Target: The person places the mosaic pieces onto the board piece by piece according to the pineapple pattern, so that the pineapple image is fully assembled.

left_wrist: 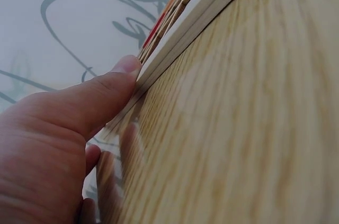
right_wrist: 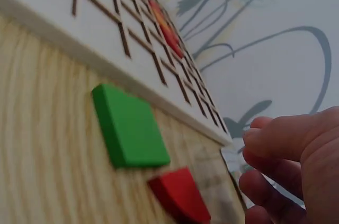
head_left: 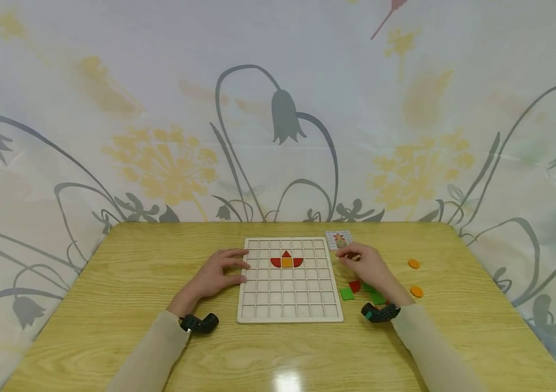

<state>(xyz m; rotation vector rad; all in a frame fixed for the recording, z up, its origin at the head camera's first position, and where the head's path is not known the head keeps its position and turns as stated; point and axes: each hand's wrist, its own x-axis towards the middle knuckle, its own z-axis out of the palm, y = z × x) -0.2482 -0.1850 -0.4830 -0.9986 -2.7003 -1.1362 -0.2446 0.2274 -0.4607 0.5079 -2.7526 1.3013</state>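
A white wooden grid board (head_left: pixel 289 313) lies in the middle of the table. On its upper squares sit a red triangle (head_left: pixel 285 254), an orange square (head_left: pixel 286 262) and two red rounded pieces (head_left: pixel 298 263). My left hand (head_left: pixel 217 272) rests at the board's left edge, fingers spread, its thumb (left_wrist: pixel 126 65) against the rim. Beyond the board's right side my right hand (head_left: pixel 367 267) hovers just below a small pattern card (head_left: pixel 338 240), its fingers loosely bent with nothing seen between them. Near that hand lie a green square (right_wrist: pixel 132 128) and a red piece (right_wrist: pixel 181 195).
Two orange round pieces (head_left: pixel 413 263) lie farther right on the wooden table (head_left: pixel 239 354). More green pieces (head_left: pixel 378 299) are partly covered by the right wrist. A patterned curtain (head_left: pixel 170 98) rises behind the table's back edge.
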